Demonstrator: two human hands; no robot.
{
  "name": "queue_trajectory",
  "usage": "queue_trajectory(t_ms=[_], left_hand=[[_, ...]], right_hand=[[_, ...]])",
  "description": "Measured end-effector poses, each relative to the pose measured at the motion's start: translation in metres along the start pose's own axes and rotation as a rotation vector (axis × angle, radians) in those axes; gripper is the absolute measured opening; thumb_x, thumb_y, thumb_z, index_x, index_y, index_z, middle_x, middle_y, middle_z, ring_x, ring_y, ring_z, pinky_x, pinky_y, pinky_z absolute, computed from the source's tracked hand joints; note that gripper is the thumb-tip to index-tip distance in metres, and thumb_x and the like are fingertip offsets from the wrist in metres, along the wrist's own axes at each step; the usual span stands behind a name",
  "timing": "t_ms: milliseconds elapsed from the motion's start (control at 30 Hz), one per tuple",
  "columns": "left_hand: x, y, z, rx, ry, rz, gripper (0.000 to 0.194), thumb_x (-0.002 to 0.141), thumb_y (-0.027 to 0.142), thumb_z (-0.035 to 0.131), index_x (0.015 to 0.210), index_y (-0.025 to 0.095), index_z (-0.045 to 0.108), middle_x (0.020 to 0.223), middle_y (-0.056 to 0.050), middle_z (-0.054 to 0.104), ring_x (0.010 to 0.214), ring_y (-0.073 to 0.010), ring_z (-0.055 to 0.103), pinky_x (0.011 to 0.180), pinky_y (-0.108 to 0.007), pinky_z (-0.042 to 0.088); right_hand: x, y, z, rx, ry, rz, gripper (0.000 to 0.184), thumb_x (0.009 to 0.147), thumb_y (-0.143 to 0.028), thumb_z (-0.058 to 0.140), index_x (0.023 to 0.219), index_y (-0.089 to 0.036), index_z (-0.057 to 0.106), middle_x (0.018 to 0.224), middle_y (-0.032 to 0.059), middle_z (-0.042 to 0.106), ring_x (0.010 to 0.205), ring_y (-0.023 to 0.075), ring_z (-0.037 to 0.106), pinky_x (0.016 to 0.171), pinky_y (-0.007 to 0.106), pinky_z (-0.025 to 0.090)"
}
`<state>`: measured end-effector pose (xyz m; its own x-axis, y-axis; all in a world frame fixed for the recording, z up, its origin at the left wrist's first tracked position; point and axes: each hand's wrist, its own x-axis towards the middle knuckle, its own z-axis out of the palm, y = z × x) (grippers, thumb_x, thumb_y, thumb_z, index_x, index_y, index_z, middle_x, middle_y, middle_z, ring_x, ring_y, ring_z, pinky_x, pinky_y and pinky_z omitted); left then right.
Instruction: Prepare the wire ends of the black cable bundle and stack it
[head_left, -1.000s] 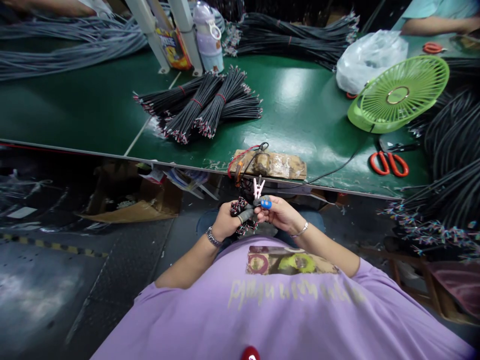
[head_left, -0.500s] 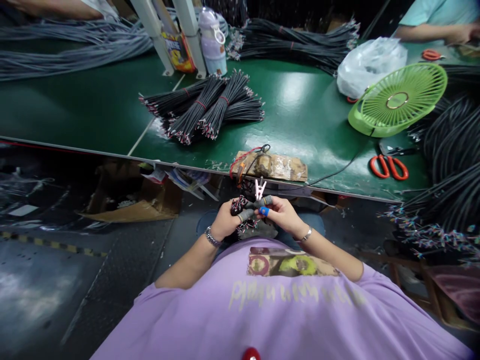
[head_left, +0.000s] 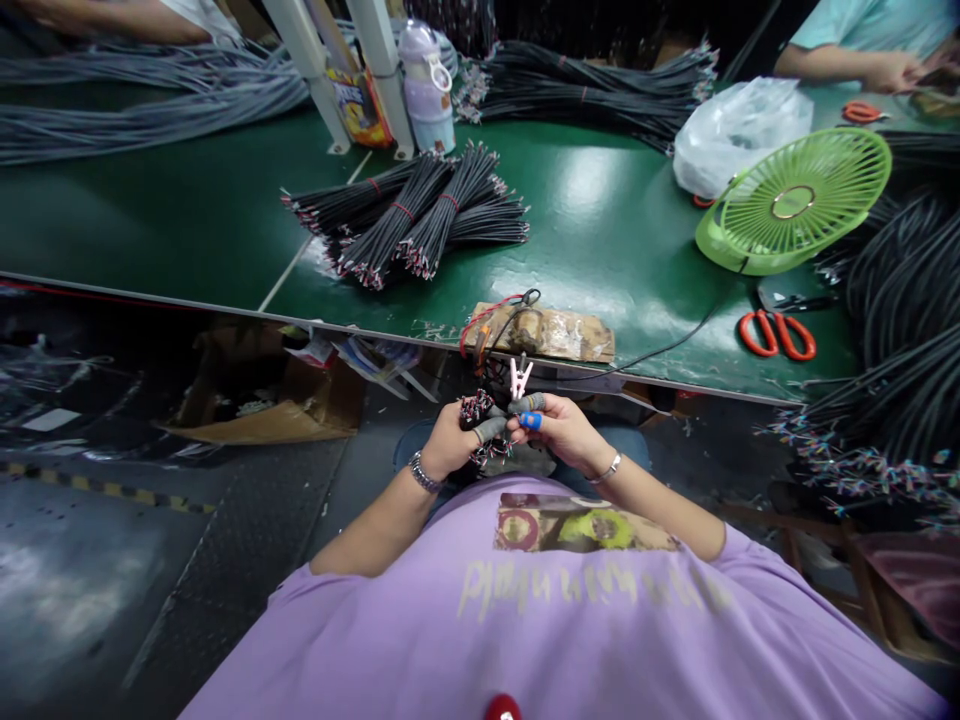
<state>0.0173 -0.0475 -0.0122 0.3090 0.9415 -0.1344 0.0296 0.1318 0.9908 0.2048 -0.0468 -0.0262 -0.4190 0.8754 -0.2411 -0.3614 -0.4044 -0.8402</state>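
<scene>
Since a moment ago, the blue-wrapped fingertip of the right hand [head_left: 576, 436] has dropped below its grey-covered one, a small shift that suggests fine handling of the wire ends rather than a new grip. The left hand [head_left: 448, 440] is closed around a bunch of dark wires [head_left: 475, 408] with red and white ends, while the right hand's fingers are pinched together at its inner side, though I cannot tell what they grip. The bunch lies mostly at the left fingers, below the pink clip [head_left: 520, 376] and off the near edge of the desk [head_left: 622, 215].
</scene>
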Motion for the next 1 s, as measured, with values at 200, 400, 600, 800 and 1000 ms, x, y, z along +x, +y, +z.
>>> queue_trajectory(t_ms=[200, 400, 600, 800, 1000], left_hand=[[0.000, 0.005, 0.000, -0.012, 0.019, -0.030, 0.023, 0.067, 0.032, 0.073, 0.072, 0.012, 0.062, 0.061, 0.000, 0.063, 0.053, -0.0110, 0.056, 0.055, -0.023, 0.048], [0.001, 0.005, -0.002, 0.048, 0.022, -0.016, 0.026, 0.067, 0.030, 0.073, 0.084, 0.012, 0.065, 0.073, -0.003, 0.068, 0.065, -0.0145, 0.062, 0.065, -0.026, 0.050], [0.000, 0.009, -0.006, 0.177, -0.111, 0.051, 0.019, 0.068, 0.024, 0.072, 0.079, 0.011, 0.063, 0.072, -0.003, 0.064, 0.064, -0.0124, 0.058, 0.062, -0.023, 0.047], [0.001, 0.010, -0.010, 0.123, -0.123, 0.035, 0.020, 0.071, 0.028, 0.071, 0.079, 0.011, 0.064, 0.072, -0.003, 0.066, 0.065, -0.0120, 0.058, 0.063, -0.023, 0.047], [0.007, 0.008, -0.009, -0.089, 0.032, 0.054, 0.021, 0.070, 0.032, 0.072, 0.077, 0.013, 0.067, 0.068, -0.001, 0.066, 0.056, -0.0104, 0.057, 0.058, -0.023, 0.047]], right_hand=[[-0.007, -0.011, 0.002, -0.564, 0.003, -0.262, 0.017, 0.077, -0.030, 0.066, 0.087, -0.017, 0.066, 0.078, 0.0040, 0.069, 0.065, 0.0128, 0.061, 0.056, 0.022, 0.048], [-0.004, -0.025, 0.001, -0.710, -0.067, -0.240, 0.018, 0.080, -0.033, 0.063, 0.075, -0.015, 0.062, 0.063, 0.0007, 0.062, 0.054, 0.0099, 0.054, 0.049, 0.020, 0.042], [0.005, -0.028, -0.004, -0.440, -0.235, 0.063, 0.031, 0.071, -0.042, 0.071, 0.073, -0.015, 0.055, 0.057, -0.0017, 0.061, 0.048, 0.0079, 0.053, 0.047, 0.019, 0.043], [0.015, -0.012, -0.005, -0.079, 0.024, 0.100, 0.036, 0.068, -0.047, 0.073, 0.071, -0.016, 0.055, 0.055, -0.0034, 0.059, 0.044, 0.0063, 0.051, 0.050, 0.020, 0.047], [0.035, -0.017, 0.002, 0.208, 0.102, 0.155, 0.046, 0.082, -0.059, 0.051, 0.079, -0.015, 0.061, 0.069, 0.0043, 0.066, 0.055, 0.0101, 0.059, 0.055, 0.023, 0.053]])
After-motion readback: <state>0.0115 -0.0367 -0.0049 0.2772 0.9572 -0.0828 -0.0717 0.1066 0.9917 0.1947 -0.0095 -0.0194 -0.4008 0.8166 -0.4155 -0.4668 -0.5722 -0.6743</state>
